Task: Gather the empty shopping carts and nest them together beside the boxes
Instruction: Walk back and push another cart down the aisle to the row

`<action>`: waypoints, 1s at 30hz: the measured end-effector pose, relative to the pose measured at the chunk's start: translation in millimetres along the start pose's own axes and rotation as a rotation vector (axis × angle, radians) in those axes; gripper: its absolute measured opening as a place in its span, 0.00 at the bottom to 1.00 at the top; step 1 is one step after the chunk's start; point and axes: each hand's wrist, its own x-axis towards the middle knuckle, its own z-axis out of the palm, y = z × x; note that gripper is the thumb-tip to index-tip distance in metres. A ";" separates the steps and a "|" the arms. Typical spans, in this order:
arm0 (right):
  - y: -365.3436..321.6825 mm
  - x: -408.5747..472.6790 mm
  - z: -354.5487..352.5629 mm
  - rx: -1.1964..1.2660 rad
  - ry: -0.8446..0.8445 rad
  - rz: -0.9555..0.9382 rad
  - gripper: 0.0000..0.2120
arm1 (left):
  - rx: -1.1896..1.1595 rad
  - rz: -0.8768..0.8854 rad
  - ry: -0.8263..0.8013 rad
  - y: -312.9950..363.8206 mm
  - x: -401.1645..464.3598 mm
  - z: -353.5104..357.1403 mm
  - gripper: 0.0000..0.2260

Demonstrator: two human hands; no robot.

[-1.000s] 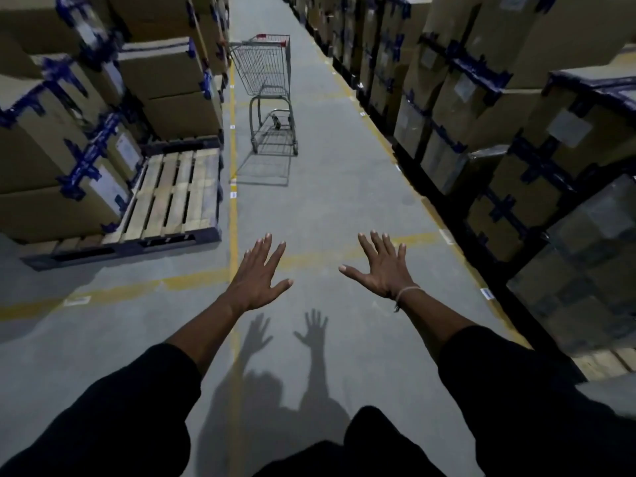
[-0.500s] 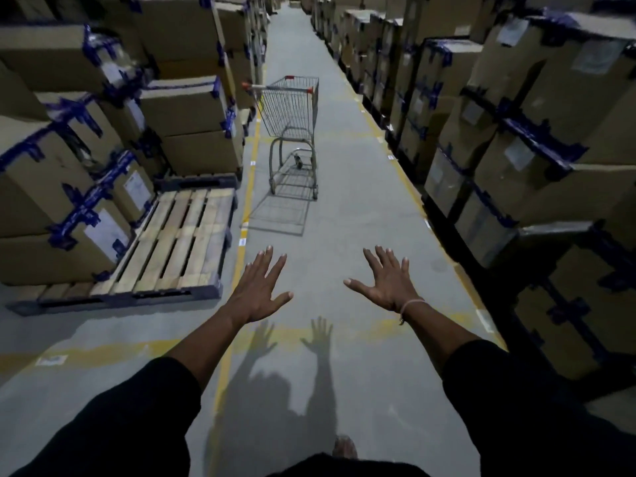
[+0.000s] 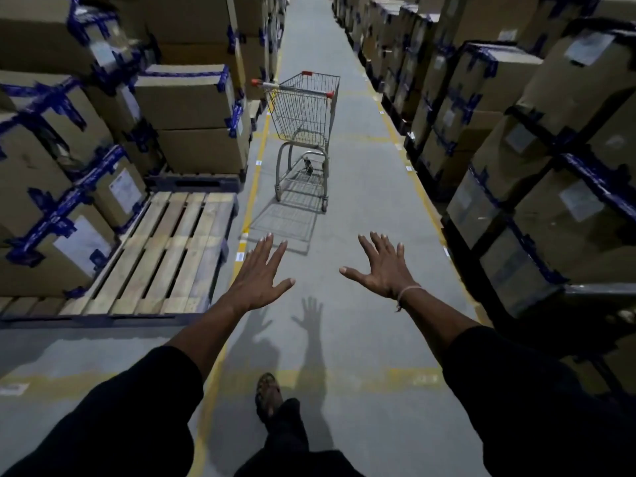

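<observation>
Nearer now than a moment ago: wire-mesh shopping cart (image 3: 303, 132), empty, at 12 o'clock in the aisle. Left hand (image 3: 258, 277) and right hand (image 3: 383, 271) spread flat, holding nothing. Slatted wooden pallet (image 3: 165, 256) at 9 o'clock; taped cardboard boxes (image 3: 192, 115) alongside.

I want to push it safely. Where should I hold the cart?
Hold the handle bar of the cart, one hand near each red end. It faces you at the basket's near top edge, so approach straight ahead.
</observation>
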 end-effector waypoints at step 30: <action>-22.1 657.6 11.1 0.115 0.003 0.061 0.60 | 0.081 0.048 -0.097 -355.2 569.7 -79.0 0.45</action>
